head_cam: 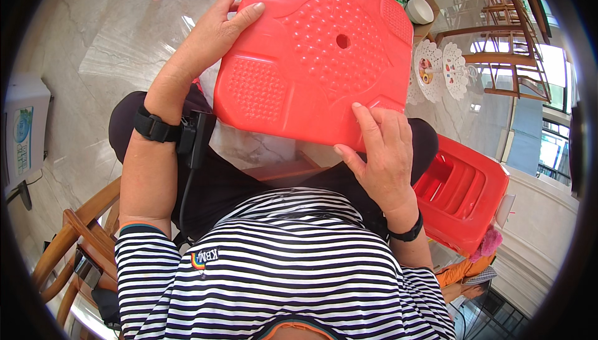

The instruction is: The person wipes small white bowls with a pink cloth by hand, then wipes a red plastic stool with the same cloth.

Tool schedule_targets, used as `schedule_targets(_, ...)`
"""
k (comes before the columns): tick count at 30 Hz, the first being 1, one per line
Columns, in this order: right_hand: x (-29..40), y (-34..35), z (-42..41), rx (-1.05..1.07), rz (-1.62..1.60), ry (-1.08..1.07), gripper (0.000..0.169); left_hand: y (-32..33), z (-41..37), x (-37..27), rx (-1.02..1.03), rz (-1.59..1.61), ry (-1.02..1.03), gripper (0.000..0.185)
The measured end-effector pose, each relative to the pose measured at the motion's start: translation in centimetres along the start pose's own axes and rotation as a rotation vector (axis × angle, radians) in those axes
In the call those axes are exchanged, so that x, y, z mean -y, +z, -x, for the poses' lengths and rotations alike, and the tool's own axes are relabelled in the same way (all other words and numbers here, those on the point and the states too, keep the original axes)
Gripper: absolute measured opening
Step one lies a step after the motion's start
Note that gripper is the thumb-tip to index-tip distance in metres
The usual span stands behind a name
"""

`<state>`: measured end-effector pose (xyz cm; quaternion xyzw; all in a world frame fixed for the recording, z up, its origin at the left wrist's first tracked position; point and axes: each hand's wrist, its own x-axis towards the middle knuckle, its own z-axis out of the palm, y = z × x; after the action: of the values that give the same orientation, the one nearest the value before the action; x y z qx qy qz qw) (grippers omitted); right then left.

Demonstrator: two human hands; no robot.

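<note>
A red plastic stool is held up before me, its bumpy seat with a round centre hole facing me. My left hand grips the seat's left edge, thumb on top and the other fingers partly hidden by the rim. At the near right corner lies my right hand. Its index fingertip touches the seat top and its thumb rests at the near rim. The stool's underside and legs are mostly hidden.
Right of my knee stands another red plastic stool, a pink cloth at its end. Beyond are a white lace-edged tiered stand, a cardboard box with a white bowl, and wooden chairs. A person's orange sleeve shows lower right.
</note>
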<state>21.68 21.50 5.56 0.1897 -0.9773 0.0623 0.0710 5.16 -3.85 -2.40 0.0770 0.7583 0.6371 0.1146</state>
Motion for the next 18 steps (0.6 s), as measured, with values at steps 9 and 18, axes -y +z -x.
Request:
schedule_targets(9, 0.08, -0.15, -0.11, 0.03, 0.007, 0.007, 0.063, -0.05, -0.07, -0.12, 0.014, 0.026, 0.01, 0.065)
schedule_targets(18, 0.17, -0.25, -0.27, 0.03, 0.005, 0.001, 0.062, -0.01, -0.19, 0.32, 0.01, 0.028, 0.019, 0.066)
